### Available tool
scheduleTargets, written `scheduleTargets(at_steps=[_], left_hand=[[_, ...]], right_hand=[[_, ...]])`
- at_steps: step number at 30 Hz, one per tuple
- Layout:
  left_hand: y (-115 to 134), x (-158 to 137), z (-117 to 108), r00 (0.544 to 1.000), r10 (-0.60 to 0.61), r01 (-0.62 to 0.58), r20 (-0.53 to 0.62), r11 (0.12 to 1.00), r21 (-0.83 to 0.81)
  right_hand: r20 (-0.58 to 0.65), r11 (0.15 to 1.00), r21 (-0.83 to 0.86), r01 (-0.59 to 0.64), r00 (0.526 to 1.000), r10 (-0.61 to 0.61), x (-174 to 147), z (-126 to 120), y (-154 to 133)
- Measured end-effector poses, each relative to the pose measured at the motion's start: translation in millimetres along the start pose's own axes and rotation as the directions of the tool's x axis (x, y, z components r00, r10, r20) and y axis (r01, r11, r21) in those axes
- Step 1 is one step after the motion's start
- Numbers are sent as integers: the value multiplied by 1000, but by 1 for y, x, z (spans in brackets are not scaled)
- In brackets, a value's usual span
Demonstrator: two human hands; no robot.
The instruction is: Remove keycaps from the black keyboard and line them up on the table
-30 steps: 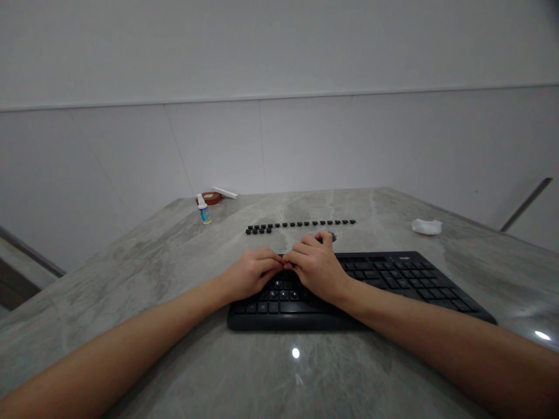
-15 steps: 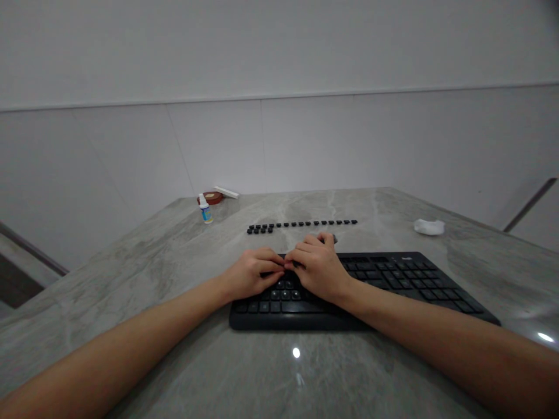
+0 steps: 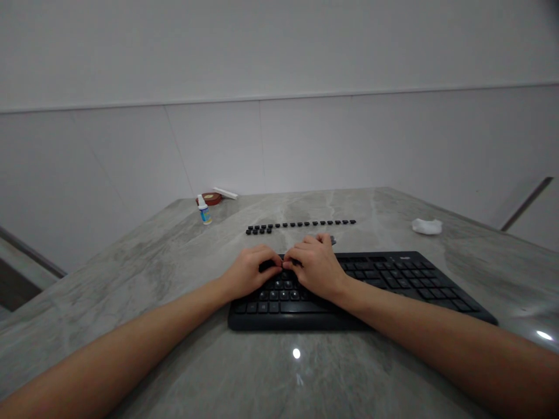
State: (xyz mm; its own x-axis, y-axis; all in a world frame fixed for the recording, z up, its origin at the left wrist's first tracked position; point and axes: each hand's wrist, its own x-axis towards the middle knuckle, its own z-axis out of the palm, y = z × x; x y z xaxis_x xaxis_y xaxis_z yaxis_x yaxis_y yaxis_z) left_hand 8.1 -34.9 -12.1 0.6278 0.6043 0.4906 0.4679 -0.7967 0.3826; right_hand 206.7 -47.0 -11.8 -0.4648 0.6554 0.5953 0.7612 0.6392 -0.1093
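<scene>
A black computer keyboard [image 3: 301,321] lies on the grey marbled table, and both hands rest over its left part. My left hand [image 3: 250,270] is pinched, thumb against fingertips, just above the keys; what sits between them is too small to make out. Right beside it my right hand [image 3: 318,266] also pinches, its fingertips meeting those of the left. A small dark object [image 3: 333,240] peeks out behind the right hand; whether it is held, I cannot tell. Bare key positions with lighter centres [image 3: 283,295] show below the hands. Several black keycaps [image 3: 306,224] stand in rows behind the keyboard.
At the back left stand a small white spray bottle [image 3: 204,210] with a blue label, a reddish-brown case [image 3: 211,199] and a white bar [image 3: 226,193]. A crumpled white tissue-like piece [image 3: 427,226] lies to the right. A pale wall [image 3: 279,145] borders the table [image 3: 183,349] behind.
My left fingers have curled a little more, with a wider gap behind the pinch. The whole view has shifted slightly; the right hand stays over the same keys.
</scene>
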Motion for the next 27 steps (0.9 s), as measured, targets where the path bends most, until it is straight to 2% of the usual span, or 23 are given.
scheduleTargets(at_steps=[10, 15, 23, 27], left_hand=[[-6, 1, 3, 988, 154, -155, -15, 986, -67], [-4, 1, 2, 984, 176, -174, 17, 982, -75], [-2, 4, 2, 979, 206, -205, 0, 978, -48], [-3, 3, 2, 983, 184, -183, 10, 983, -25]], right_hand=[[-33, 999, -2, 43, 999, -43, -2, 2, 2], [-54, 998, 8, 58, 997, -58, -3, 3, 1], [-51, 999, 42, 16, 999, -14, -2, 1, -3], [-49, 1000, 30, -1, 999, 2, -1, -1, -5]])
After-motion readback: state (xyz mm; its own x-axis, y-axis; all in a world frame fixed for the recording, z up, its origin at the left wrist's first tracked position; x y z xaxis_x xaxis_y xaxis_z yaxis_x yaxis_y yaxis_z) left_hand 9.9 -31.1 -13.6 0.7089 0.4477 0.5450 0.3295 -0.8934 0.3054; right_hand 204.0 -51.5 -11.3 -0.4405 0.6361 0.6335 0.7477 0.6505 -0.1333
